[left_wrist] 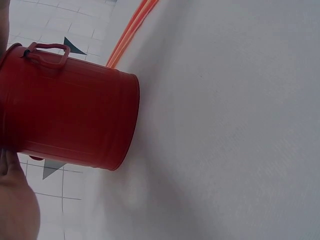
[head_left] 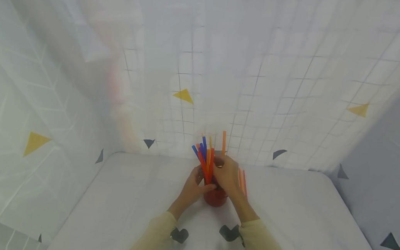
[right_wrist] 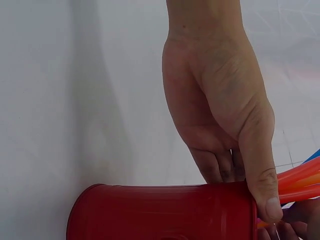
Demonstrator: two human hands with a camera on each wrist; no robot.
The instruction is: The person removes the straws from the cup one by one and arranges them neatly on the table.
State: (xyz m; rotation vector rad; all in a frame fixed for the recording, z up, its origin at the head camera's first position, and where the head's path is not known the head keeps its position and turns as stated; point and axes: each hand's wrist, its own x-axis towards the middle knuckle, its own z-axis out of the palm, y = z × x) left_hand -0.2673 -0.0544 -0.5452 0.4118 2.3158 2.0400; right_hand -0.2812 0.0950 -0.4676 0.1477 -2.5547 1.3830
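Start at your left hand: its thumb lies across the front of the coloured sticks, just above the rim, while the fingers bend round their far left side, so you have the bunch in a hold. From that thumb, the sticks run up and lean mostly to your left, their long axes fanning out of the mouth. They are slim, straight and smooth, in blue, red, orange and yellow, with the tops at uneven heights.

Below them, between your two wrists, the red bucket stands upright on the white table. It is round-walled and plain, with a small red handle on the side nearer your right arm.

Your right hand is at the mouth too, on the right of the bunch. Its thumb reaches past the rim beside the sticks, close to your left fingers; the other fingers go out of sight behind the bucket, so I cannot tell how far they close or whether they pinch anything. A single orange stick rises nearly vertical behind this hand, its lower end hidden.

Farthest right, two loose sticks, orange and red, lie side by side on the table, pointing away from you. Your right arm is the nearer one to them.
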